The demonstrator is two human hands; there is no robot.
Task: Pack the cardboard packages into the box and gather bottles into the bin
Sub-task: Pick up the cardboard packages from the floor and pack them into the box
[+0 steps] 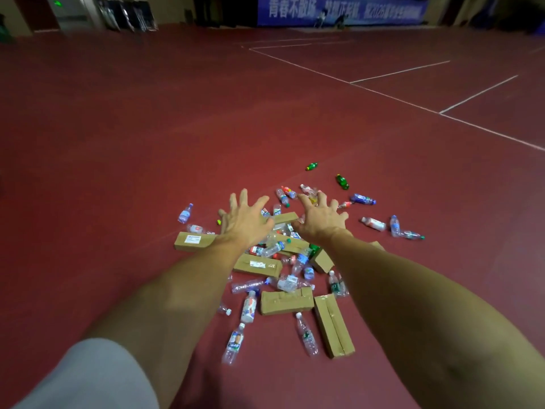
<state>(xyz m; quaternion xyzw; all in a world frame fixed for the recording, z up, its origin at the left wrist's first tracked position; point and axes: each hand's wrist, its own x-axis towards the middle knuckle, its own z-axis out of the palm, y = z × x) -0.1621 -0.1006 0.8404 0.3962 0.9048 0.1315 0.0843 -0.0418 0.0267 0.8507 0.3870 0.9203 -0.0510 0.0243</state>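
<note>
A heap of cardboard packages and plastic bottles lies on the red floor in front of me. One long package (333, 324) lies nearest on the right, a second (286, 302) beside it, a labelled one (191, 241) at the left. Clear bottles (306, 335) (234, 343) lie close, and green bottles (342, 181) further off. My left hand (244, 219) and my right hand (320, 218) stretch out over the far part of the heap, fingers spread, holding nothing. No box and no bin are in view.
The red sports floor (147, 143) spreads all round the heap, with white court lines (395, 97) at the right. A blue banner (339, 10) and dark hanging bags (126, 13) stand along the far wall.
</note>
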